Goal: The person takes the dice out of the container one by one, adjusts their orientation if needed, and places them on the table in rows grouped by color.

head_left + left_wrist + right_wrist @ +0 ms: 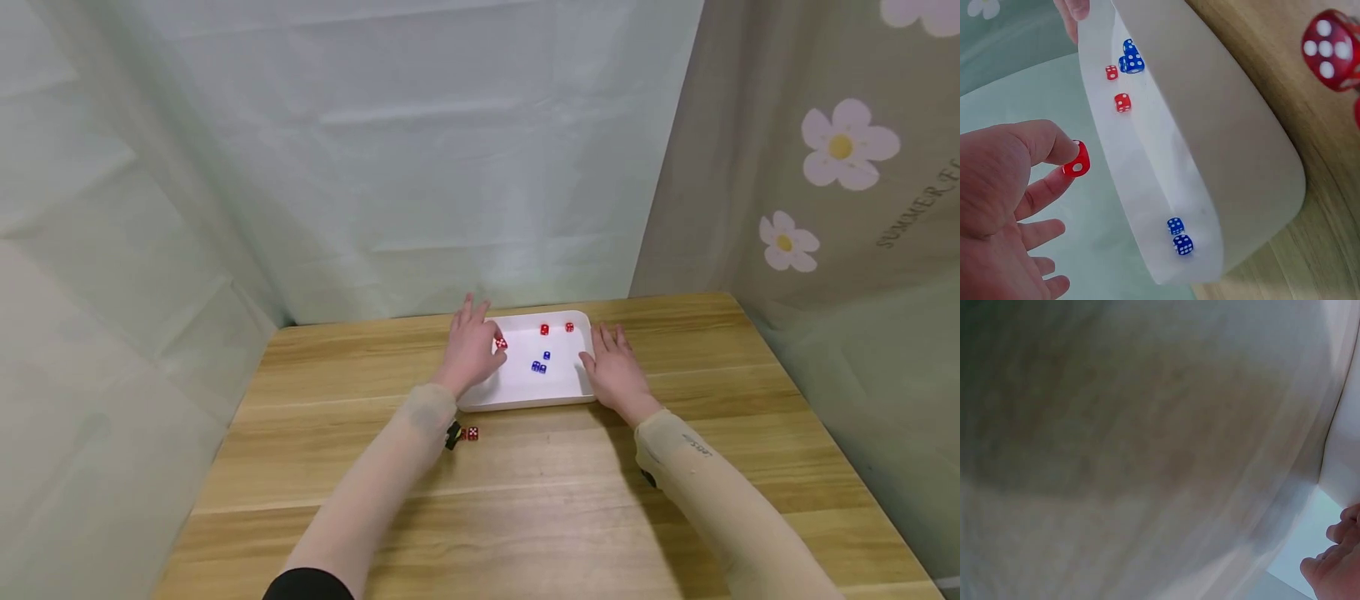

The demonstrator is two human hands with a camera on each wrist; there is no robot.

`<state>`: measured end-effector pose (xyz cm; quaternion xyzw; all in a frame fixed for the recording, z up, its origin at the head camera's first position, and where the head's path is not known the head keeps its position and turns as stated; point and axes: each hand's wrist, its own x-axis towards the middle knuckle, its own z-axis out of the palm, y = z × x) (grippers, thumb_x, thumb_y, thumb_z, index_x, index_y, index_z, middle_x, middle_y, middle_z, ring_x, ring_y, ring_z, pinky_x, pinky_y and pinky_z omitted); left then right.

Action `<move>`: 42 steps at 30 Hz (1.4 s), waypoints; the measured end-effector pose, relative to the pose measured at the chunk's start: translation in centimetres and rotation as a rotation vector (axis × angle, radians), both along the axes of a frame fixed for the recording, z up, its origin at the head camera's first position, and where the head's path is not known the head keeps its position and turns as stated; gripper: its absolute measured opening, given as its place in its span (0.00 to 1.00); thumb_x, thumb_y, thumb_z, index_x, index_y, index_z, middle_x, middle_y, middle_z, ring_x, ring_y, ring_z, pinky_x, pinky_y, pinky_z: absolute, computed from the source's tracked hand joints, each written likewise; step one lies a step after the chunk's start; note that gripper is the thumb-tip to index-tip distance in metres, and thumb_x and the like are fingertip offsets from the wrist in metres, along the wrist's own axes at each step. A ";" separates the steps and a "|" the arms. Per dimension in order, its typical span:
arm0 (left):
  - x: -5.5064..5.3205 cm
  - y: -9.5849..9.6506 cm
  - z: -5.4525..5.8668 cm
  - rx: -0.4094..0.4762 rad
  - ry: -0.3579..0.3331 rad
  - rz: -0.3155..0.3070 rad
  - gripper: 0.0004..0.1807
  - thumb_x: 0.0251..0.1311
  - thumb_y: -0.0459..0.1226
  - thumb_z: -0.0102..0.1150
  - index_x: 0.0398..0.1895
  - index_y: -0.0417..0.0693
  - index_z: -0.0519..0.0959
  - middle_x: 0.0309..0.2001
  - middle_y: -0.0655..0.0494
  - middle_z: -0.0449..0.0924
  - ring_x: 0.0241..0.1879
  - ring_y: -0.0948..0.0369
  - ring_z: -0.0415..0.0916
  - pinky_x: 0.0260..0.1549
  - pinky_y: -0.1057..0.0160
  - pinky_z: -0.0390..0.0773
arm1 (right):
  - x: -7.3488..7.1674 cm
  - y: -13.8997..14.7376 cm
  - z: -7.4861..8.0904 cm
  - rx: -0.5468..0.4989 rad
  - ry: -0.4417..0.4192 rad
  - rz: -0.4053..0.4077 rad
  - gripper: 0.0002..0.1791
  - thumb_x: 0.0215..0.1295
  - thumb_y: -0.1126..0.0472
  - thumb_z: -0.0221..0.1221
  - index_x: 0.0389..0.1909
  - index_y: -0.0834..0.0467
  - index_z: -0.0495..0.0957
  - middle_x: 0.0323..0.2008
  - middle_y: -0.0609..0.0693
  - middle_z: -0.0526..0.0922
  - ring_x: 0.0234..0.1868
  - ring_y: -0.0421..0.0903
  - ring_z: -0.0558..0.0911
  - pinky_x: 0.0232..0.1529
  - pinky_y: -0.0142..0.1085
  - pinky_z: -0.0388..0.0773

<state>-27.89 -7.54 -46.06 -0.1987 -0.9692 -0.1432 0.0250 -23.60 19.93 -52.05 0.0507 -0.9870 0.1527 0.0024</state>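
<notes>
My left hand (471, 348) pinches a red die (1077, 160) between thumb and index finger, over the left part of the white tray (525, 394); the other fingers are spread. The right hand (617, 371) rests at the tray's right rim with fingers fairly straight. Inside the tray lie a red die (544, 330), another red die (569, 327) and several blue dice (547, 356). Two more blue dice (1175, 225) show at the tray's near end in the left wrist view, hidden from the head view by the left hand.
On the wooden table (570, 500), in front of the tray, a red die (473, 433) sits beside another that the left wrist partly covers. A pale curtain (450, 167) hangs behind the table, with a flowered cloth (750, 167) at the right.
</notes>
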 end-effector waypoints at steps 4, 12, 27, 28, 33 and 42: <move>0.5 -0.6 0.1 -0.005 0.009 -0.016 0.08 0.61 0.41 0.74 0.40 0.50 0.86 0.83 0.41 0.56 0.85 0.39 0.35 0.81 0.41 0.40 | 0.0 0.0 0.0 0.002 0.000 0.000 0.38 0.88 0.47 0.39 0.83 0.71 0.46 0.83 0.70 0.49 0.83 0.72 0.43 0.83 0.58 0.44; 2.0 -1.4 0.6 0.000 0.017 -0.060 0.07 0.60 0.41 0.73 0.39 0.51 0.86 0.82 0.40 0.59 0.85 0.38 0.37 0.81 0.40 0.44 | 0.1 -0.1 0.3 -0.002 -0.011 -0.006 0.38 0.88 0.48 0.39 0.84 0.71 0.45 0.83 0.70 0.47 0.83 0.71 0.41 0.83 0.58 0.42; 4.9 -2.7 0.1 0.001 0.042 -0.130 0.06 0.58 0.41 0.75 0.35 0.53 0.86 0.80 0.41 0.64 0.84 0.37 0.40 0.78 0.35 0.52 | 0.2 -0.1 0.3 0.001 -0.004 -0.004 0.38 0.88 0.48 0.40 0.83 0.72 0.46 0.83 0.71 0.49 0.83 0.72 0.43 0.83 0.57 0.42; 5.0 -2.7 0.1 0.002 0.037 -0.133 0.06 0.58 0.41 0.74 0.35 0.53 0.86 0.80 0.41 0.64 0.84 0.37 0.39 0.78 0.35 0.52 | 0.2 -0.1 0.3 0.006 -0.001 -0.004 0.38 0.88 0.48 0.40 0.83 0.72 0.47 0.83 0.71 0.50 0.83 0.72 0.43 0.83 0.57 0.42; 5.8 -3.0 -0.1 0.013 0.000 -0.136 0.06 0.59 0.41 0.75 0.36 0.54 0.86 0.81 0.42 0.62 0.85 0.38 0.39 0.78 0.33 0.51 | 0.2 -0.1 0.2 0.022 0.014 0.002 0.38 0.88 0.49 0.40 0.82 0.73 0.48 0.82 0.72 0.51 0.83 0.73 0.45 0.83 0.58 0.44; 7.3 -3.6 -0.7 0.045 -0.020 -0.164 0.06 0.59 0.41 0.75 0.34 0.56 0.85 0.81 0.42 0.63 0.84 0.37 0.38 0.78 0.32 0.52 | 0.2 -0.2 0.3 0.022 0.025 0.004 0.38 0.88 0.49 0.41 0.82 0.73 0.49 0.82 0.72 0.52 0.83 0.73 0.46 0.83 0.57 0.45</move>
